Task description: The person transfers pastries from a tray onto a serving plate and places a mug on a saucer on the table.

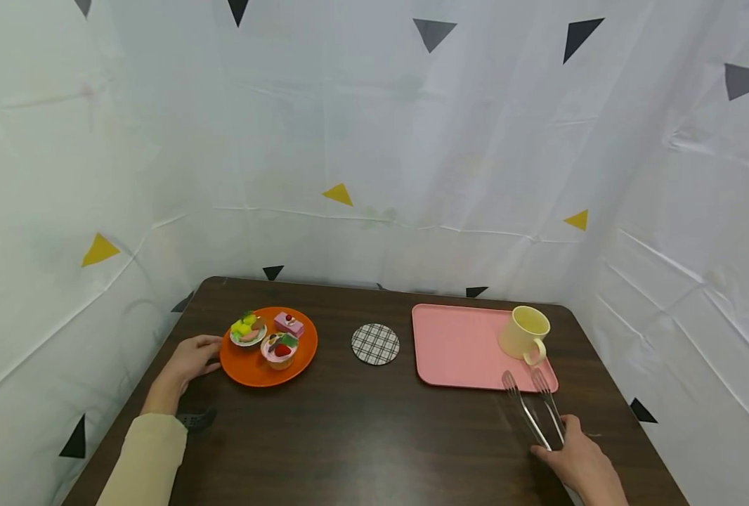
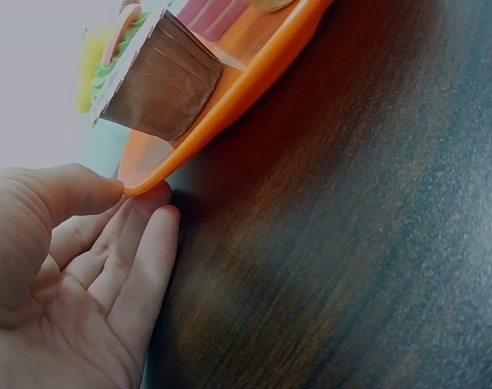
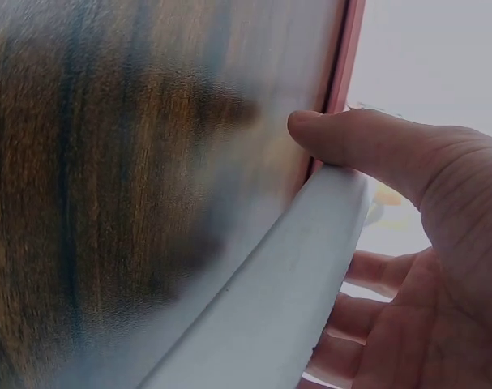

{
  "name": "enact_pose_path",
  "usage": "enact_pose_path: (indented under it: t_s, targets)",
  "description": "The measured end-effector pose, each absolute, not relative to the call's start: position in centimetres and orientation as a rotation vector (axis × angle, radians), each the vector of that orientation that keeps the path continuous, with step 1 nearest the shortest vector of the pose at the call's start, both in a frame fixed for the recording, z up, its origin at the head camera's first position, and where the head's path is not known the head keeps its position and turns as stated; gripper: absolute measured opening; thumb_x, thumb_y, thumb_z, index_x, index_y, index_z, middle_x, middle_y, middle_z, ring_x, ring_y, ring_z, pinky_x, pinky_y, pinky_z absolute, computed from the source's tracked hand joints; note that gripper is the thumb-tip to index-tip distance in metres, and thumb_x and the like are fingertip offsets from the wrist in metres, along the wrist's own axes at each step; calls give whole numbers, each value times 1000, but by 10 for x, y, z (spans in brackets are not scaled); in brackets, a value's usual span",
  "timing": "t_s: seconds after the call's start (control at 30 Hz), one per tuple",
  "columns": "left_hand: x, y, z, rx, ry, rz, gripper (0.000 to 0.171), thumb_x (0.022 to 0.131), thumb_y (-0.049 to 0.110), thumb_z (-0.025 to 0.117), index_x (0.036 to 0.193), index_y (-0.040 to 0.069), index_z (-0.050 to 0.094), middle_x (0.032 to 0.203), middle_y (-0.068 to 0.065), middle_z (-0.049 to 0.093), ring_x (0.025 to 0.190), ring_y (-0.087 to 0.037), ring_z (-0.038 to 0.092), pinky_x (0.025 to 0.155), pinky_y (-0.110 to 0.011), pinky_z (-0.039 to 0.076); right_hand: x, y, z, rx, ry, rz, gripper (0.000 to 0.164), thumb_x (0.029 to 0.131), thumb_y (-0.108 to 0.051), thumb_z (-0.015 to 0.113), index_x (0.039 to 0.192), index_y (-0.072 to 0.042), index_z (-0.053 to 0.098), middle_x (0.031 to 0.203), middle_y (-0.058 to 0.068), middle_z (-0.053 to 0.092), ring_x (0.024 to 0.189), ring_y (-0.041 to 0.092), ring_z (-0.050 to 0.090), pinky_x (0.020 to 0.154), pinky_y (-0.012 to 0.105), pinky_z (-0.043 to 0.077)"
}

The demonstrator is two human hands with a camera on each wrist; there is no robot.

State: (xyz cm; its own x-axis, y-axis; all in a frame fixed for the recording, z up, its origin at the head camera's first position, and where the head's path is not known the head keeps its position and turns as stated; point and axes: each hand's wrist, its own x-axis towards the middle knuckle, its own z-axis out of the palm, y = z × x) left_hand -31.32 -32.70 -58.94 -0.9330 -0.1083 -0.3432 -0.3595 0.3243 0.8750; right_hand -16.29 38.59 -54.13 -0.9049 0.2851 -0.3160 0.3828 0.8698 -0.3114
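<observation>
At the left, my left hand [image 1: 187,360] pinches the rim of an orange plate [image 1: 248,367]. The left wrist view shows the thumb on top of the rim and fingertips [image 2: 163,212] below it. On the plate sit a cupcake with yellow and green topping [image 1: 245,329], a cupcake with a strawberry [image 1: 279,353] and a pink cake slice [image 1: 289,324]. At the right, my right hand [image 1: 580,460] holds metal tongs [image 1: 534,422] with fork-shaped ends, spread apart near a pink tray [image 1: 457,344]. Their pale strip [image 3: 302,251] lies against the thumb in the right wrist view.
A yellow mug [image 1: 518,342] stands on the right part of the pink tray, its handle towards me. Between plate and tray lies a round checked coaster [image 1: 375,344]. White curtains [image 1: 374,140] with coloured triangles close in the dark wooden table [image 1: 349,436] behind and at both sides.
</observation>
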Motion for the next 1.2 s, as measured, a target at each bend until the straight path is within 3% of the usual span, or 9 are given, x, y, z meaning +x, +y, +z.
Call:
enact_pose_path:
  t_s: [0.27, 0.6, 0.87, 1.07, 1.2]
  targets:
    - [-315, -329, -592, -440, 2351, 1645, 58, 116, 35, 48, 161, -2, 42, 167, -29, 41, 148, -39, 51, 103, -33, 63, -162, 387, -544, 509, 2783, -550, 97, 88, -47, 84, 140, 16, 33, 104, 33, 65, 88, 39, 66, 77, 58, 57]
    - [-312, -329, -591, -411, 2371, 1633, 59, 117, 35, 46, 162, -3, 40, 167, -31, 39, 151, -42, 47, 104, -33, 63, -160, 386, -544, 533, 2773, -556, 96, 89, -46, 83, 141, 16, 32, 105, 33, 65, 89, 41, 66, 78, 61, 56]
    - [-310, -328, -590, -413, 2380, 1644, 59, 117, 35, 44, 162, -4, 39, 167, -31, 38, 151, -42, 46, 106, -36, 62, -161, 387, -546, 579, 2757, -519, 102, 87, -55, 83, 146, 11, 30, 108, 31, 66, 91, 42, 67, 76, 62, 56]
    - [-306, -328, -592, -410, 2327, 1733, 59, 118, 32, 42, 165, -3, 35, 169, -30, 37, 155, -41, 44, 113, -38, 56, -161, 386, -544, 583, 2755, -493, 110, 85, -59, 84, 147, 14, 30, 114, 35, 65, 96, 44, 67, 81, 66, 56]
    - [-301, -332, -587, -357, 2259, 1806, 66, 119, 38, 36, 170, -2, 22, 171, -31, 33, 158, -41, 39, 121, -44, 47, -159, 388, -538, 542, 2738, -493, 123, 85, -74, 76, 150, 18, 26, 129, 44, 58, 108, 55, 65, 86, 71, 55]
